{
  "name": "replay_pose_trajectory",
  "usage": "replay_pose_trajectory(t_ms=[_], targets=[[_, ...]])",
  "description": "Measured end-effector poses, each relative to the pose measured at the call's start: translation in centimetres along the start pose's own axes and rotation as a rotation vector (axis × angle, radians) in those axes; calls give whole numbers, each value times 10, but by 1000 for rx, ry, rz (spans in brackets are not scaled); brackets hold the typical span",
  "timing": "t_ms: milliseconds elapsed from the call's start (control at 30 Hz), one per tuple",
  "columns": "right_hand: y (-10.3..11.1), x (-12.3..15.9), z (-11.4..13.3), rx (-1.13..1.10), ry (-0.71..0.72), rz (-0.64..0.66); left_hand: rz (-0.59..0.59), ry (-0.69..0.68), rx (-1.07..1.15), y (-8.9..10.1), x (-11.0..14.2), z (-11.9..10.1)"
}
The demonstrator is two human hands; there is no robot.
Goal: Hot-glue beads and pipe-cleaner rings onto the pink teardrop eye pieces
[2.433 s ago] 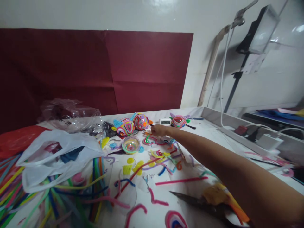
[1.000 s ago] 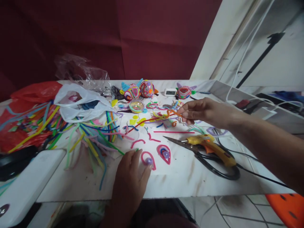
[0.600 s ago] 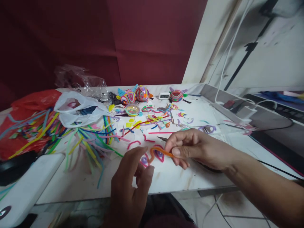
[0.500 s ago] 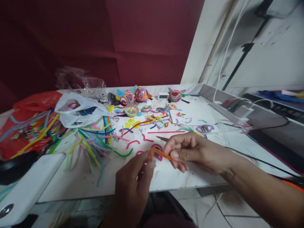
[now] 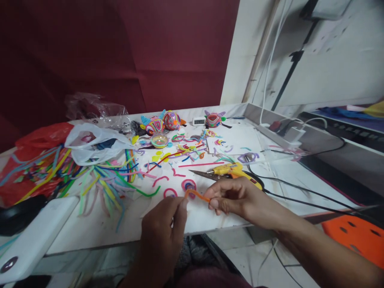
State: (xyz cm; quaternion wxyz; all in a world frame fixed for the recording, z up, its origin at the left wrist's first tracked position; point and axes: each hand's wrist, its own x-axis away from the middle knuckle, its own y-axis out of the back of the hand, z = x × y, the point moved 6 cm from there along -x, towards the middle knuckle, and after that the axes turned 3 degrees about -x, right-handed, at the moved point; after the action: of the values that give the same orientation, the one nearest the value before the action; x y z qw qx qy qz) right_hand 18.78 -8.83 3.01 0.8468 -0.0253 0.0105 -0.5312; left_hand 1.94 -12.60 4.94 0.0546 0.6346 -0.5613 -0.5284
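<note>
An orange pipe cleaner, bent into an arch, spans the gap between my hands above the table's front part. My left hand pinches its left end between thumb and fingers. Thumb and forefinger of my right hand grip the other end. Just behind the arch lie a pink-and-purple coil and a pink ring. Scissors with dark pointed blades rest beyond my right hand, beside a yellow hot glue gun.
Loose pipe cleaners fan out from bags at the left. Several decorated balls and a small digital clock stand at the back. A power strip and black cables lie right. A white device sits front left.
The view has shifted slightly right, and my right hand appears lower, uncovering the glue gun and more of the scissors. Both hands still hold the orange pipe cleaner, now more gently arched.
</note>
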Motion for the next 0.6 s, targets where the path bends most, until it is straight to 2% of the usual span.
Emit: replay_pose_trajectory(t_ms=[133, 267, 367, 533, 600], targets=[[16, 6, 0, 4, 102, -172, 39, -4, -33, -4, 11, -2], [23, 10, -6, 1, 154, -283, 159, 78, 79, -12, 23, -1], [19, 10, -11, 20, 144, -272, 202, 107, 131, -14, 25, -2], [10, 11, -15, 80, 104, -189, 105, 26, 76, -14, 20, -6], [8, 13, -17, 110, 96, -152, 100, -15, 52, -17, 19, -8]])
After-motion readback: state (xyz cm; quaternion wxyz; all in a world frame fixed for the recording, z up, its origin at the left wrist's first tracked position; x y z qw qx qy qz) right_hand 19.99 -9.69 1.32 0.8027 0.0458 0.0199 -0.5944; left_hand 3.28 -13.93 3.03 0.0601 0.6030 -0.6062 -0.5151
